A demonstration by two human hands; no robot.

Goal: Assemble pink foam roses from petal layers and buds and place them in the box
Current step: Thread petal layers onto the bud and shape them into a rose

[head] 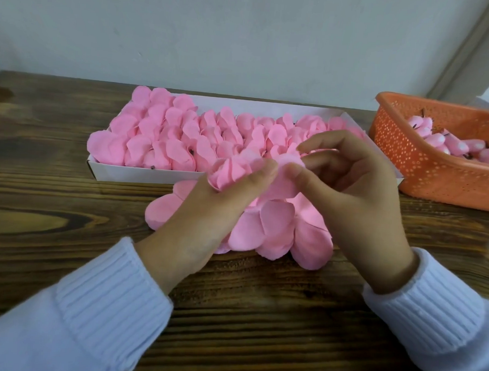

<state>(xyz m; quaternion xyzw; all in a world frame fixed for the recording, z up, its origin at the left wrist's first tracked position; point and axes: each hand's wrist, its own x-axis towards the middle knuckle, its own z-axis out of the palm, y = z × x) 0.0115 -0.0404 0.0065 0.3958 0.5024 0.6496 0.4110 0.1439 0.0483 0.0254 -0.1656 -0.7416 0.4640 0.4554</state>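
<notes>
From the head camera, the left hand (208, 211) grips a half-built pink foam rose (230, 172) near the white cardboard box (143, 173). The right hand (349, 198) pinches a thin outer petal layer (287, 170) between thumb and forefinger, other fingers spread. A hard tug could tear the foam or pull layers loose.

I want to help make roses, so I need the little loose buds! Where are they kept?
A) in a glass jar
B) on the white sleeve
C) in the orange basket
C: the small pink buds lie in the orange basket on the right, while the left hand and right hand pinch a half-made rose in front of the white box.
</notes>
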